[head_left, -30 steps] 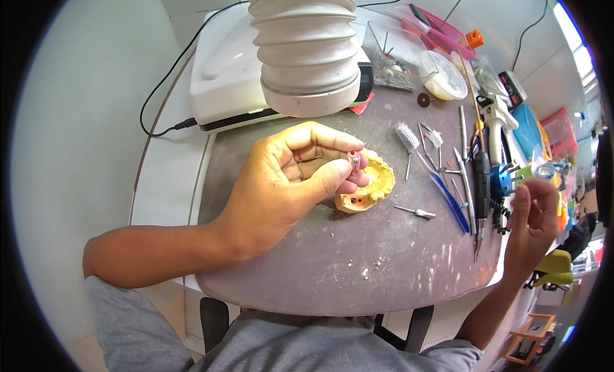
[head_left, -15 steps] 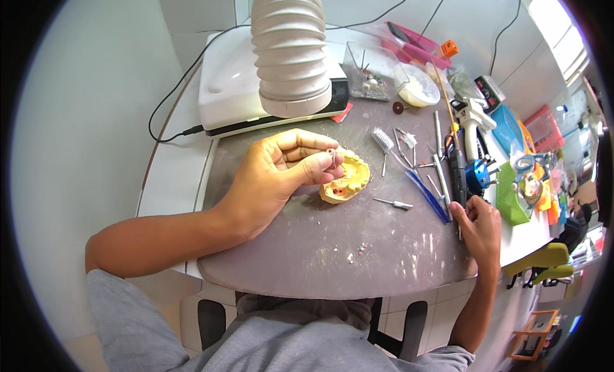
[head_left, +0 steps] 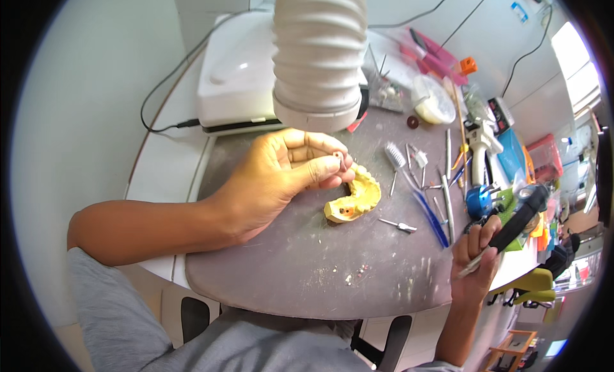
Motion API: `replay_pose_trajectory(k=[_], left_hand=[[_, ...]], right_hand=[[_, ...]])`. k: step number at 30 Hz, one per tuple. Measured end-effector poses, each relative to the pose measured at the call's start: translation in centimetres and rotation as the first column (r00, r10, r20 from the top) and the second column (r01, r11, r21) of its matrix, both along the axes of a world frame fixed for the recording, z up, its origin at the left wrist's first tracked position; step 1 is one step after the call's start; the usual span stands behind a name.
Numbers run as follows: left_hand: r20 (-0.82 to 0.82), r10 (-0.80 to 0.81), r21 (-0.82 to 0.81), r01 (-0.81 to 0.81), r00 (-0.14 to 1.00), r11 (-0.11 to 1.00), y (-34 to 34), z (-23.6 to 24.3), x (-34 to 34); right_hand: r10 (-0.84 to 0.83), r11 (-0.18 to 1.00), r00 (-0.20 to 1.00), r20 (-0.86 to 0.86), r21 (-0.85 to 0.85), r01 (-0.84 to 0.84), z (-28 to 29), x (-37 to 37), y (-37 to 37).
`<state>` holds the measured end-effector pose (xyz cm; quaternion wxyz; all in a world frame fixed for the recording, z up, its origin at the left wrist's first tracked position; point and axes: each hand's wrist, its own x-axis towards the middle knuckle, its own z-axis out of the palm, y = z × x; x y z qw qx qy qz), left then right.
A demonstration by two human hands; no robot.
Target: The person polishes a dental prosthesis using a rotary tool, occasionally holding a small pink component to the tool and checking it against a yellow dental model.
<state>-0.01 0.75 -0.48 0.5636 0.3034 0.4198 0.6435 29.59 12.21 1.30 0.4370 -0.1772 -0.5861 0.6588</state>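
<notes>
My left hand [head_left: 262,180] pinches a small pinkish-brown piece [head_left: 338,157] between thumb and fingertips; its exact kind is too small to tell. Just beyond those fingertips, a yellow plaster dental cast [head_left: 364,196] lies on the grey work mat, with dark holes in an orange-pink patch at its near end. My right hand [head_left: 476,263], raised over the right edge of the mat, is wrapped round a black rotary handpiece [head_left: 523,215] with a thin metal tip pointing down and left. The piece and the handpiece are well apart.
A ribbed white suction hose [head_left: 320,58] hangs over the far side, before a white machine [head_left: 233,84]. Brushes, metal instruments and blue tweezers [head_left: 432,218] lie right of the cast, a loose bur [head_left: 400,226] nearer. White crumbs [head_left: 349,278] dot the near mat [head_left: 256,269].
My right hand has lifted the black handpiece off the right side of the table and tilted it. My left hand keeps its pinch on the small piece. The whole view has shifted slightly.
</notes>
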Motion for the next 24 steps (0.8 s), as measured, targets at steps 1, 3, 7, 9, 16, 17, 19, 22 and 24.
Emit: replay_pose_trajectory(k=[1, 3, 7, 9, 16, 17, 19, 22, 24], left_hand=[[-0.009, 0.002, -0.007, -0.002, 1.0, 1.0, 0.0, -0.3, 0.0], [-0.051, 0.028, -0.03, -0.03, 0.998, 0.999, -0.7, -0.3, -0.2], [-0.06, -0.011, -0.001, 0.011, 0.998, 1.0, -0.2, -0.2, -0.1], [-0.057, 0.019, 0.013, -0.018, 0.998, 1.0, -0.4, 0.0, -0.4], [-0.015, 0.064, -0.087, -0.065, 0.998, 0.994, -1.0, 0.7, -0.7], [-0.009, 0.063, -0.091, -0.064, 0.998, 0.994, -1.0, 0.8, -0.7], [-0.03, 0.056, -0.081, -0.058, 0.998, 0.995, -1.0, 0.7, -1.0], [-0.021, 0.035, -0.067, -0.036, 0.999, 0.997, -0.8, 0.4, -1.0], [-0.009, 0.029, -0.07, -0.029, 1.0, 0.997, -1.0, 0.7, -1.0]], right_hand=[[-0.03, 1.0, 0.995, 0.092, 0.001, 0.03, 0.2, -1.0, -0.7], [0.102, 0.991, 0.979, 0.176, 0.071, -0.116, 0.0, -3.9, -0.7], [0.062, 0.973, 0.875, 0.481, 0.164, -0.159, 1.4, -7.6, -0.1], [0.015, 0.903, 0.833, 0.553, 0.35, -0.248, 1.2, -9.3, 1.2], [-0.135, 0.63, 0.776, 0.617, 0.658, -0.413, 0.4, -11.9, 0.6], [-0.155, 0.62, 0.776, 0.611, 0.672, -0.406, 0.4, -12.0, 0.5], [-0.194, 0.623, 0.771, 0.607, 0.683, -0.382, 0.4, -12.5, 0.7], [-0.273, 0.605, 0.752, 0.6, 0.714, -0.351, 0.6, -12.8, 1.4], [-0.335, 0.58, 0.726, 0.6, 0.739, -0.344, 0.8, -13.1, 1.9]])
